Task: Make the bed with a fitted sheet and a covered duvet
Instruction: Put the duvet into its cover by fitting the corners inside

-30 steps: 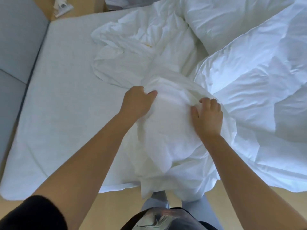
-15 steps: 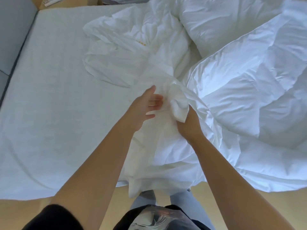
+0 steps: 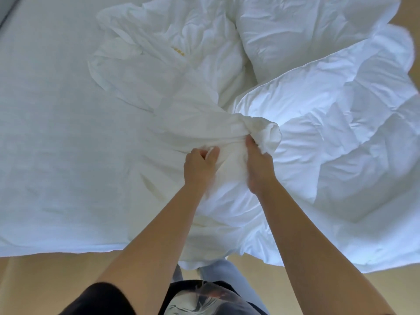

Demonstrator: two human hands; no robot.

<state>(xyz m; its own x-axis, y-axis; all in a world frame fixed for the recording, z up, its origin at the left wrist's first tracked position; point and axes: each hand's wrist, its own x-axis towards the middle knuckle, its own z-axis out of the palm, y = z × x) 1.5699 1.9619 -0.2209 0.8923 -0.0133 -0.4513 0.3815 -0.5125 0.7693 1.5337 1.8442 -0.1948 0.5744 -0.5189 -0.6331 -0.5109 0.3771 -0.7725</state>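
My left hand (image 3: 200,165) and right hand (image 3: 259,164) each grip the bunched duvet cover (image 3: 159,71) mid-bed, beside the duvet (image 3: 336,137). Risk: twisted fabric may misalign the corners.

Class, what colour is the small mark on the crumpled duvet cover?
The mark is yellow-gold; head view shows it.

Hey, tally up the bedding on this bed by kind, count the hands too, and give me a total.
fitted sheet: 1
duvet cover: 1, crumpled
duvet: 1, puffy; the mound behind it may be part of it, I cannot tell
hands: 2, left hand and right hand, both gripping the duvet cover
total: 5
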